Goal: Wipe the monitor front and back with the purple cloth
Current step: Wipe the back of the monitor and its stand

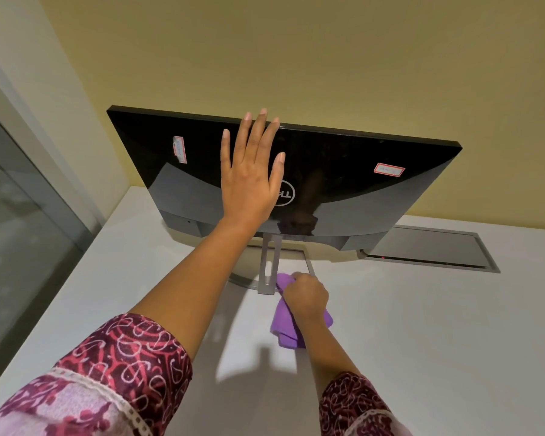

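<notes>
White desk (pixel 422 325), yellow wall (pixel 296 58), glossy black flat monitor (pixel 343 171) back-on.
Left hand (pixel 249 180) lies flat on the monitor's back, fingers straight; right hand (pixel 306 297) curls tight round the crumpled purple cloth (pixel 285 328) on the desk, just beside the grey metal stand (pixel 269 262).

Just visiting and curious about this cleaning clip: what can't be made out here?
Head view only:
Monitor screen: faces away; only the back shows.
Sticker writing: too small to read.
Logo: partly covered by the left hand.
Right hand fingertips: buried in the purple cloth.
</notes>
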